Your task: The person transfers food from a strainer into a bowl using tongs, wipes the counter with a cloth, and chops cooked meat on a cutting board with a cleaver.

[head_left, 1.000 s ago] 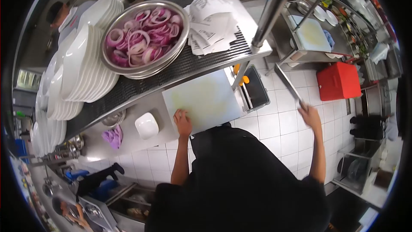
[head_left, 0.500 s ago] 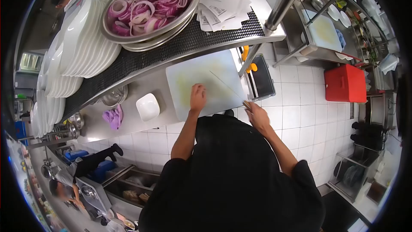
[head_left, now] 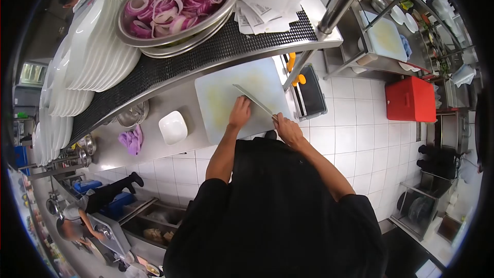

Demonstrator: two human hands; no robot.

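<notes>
A knife [head_left: 254, 101] is in my right hand [head_left: 289, 131], its long blade reaching up and left across the cutting board [head_left: 262, 74]. The blade runs close beside the fingertips of my left hand [head_left: 240, 112]. My left hand rests over the board with its fingers bent together; whatever lies under or in them is hidden. Greenish-yellow stains mark the white board. To the board's left on the steel counter stand a white square bowl [head_left: 173, 127] and a crumpled purple cloth [head_left: 131, 139].
On the shelf above sit a steel bowl of sliced red onion rings [head_left: 177, 7], stacked white plates [head_left: 103, 46] and paper labels [head_left: 267, 2]. A shelf post [head_left: 342, 2] rises at right. A dark bin [head_left: 312, 92], a red box [head_left: 410, 99] and a co-worker [head_left: 82, 213] are farther off.
My right hand has moved left and inward with the knife, bringing the blade over the board beside my left hand. My left hand has shifted slightly.
</notes>
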